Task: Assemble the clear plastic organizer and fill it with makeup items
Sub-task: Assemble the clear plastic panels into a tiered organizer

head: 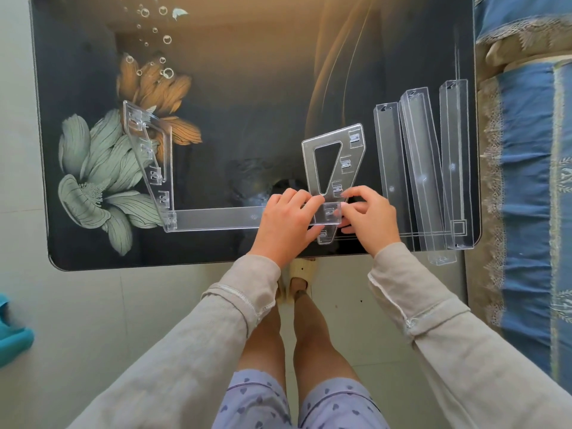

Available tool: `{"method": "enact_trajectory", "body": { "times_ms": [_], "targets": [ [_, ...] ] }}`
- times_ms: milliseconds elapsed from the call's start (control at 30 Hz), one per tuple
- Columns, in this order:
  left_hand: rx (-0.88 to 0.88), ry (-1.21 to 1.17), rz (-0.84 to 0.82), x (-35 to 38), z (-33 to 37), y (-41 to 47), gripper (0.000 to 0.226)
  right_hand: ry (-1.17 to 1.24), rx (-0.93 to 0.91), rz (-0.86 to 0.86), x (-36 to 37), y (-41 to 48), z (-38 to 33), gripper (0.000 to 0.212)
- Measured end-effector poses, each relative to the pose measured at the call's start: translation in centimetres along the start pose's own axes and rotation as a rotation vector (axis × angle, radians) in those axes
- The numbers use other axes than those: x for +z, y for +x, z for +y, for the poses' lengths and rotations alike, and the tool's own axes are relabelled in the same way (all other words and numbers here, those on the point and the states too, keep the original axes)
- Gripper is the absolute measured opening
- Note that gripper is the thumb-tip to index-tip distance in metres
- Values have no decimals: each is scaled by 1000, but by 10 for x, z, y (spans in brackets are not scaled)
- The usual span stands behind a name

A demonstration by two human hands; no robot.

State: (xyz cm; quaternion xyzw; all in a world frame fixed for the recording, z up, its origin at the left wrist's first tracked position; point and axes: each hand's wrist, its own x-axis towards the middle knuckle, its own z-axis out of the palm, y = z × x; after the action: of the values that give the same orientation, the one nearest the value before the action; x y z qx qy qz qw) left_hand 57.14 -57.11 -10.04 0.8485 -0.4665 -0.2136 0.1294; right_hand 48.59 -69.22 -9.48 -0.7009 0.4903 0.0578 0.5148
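Head view: near the front edge of the dark flower-printed surface [247,103], a clear shelf strip [216,219] lies flat, its far end slotted into the standing left side panel [148,156]. The left hand [286,218] grips the strip's near end, fingers [305,201] curled over the joint. The right side panel [335,156] lies across that end. The right hand [370,218] pinches the panel's lower part from the other side, fingers [356,196] bent on its edge, so the joint sits between both hands. Three spare strips [421,168] lie just right, beside a blue-covered bed [526,181].
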Motion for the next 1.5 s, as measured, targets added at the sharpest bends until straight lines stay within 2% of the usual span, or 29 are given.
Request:
{"method": "enact_trajectory", "body": {
  "times_ms": [167,300,400,767,1167,1333,1500],
  "targets": [
    [27,-5,32,-3,-1,-3,40,-12,-66,144,-3,-3,-3,9],
    [51,-18,-10,-4,0,-6,41,-70,-117,196,-5,-2,-8,7],
    [46,-32,-46,-2,0,-7,40,-135,-176,203,-4,-1,-10,2],
    [39,-37,-27,4,0,-9,38,-246,-261,246,2,-4,-13,10],
    [-31,-34,-44,12,2,-5,26,-310,-364,202,7,-4,-11,14],
    [1,-11,-33,12,2,-6,31,-316,-374,203,8,-3,-9,14],
    [-65,-52,-31,15,9,-6,33,-349,-375,208,9,-2,-9,16]
  ]
}}
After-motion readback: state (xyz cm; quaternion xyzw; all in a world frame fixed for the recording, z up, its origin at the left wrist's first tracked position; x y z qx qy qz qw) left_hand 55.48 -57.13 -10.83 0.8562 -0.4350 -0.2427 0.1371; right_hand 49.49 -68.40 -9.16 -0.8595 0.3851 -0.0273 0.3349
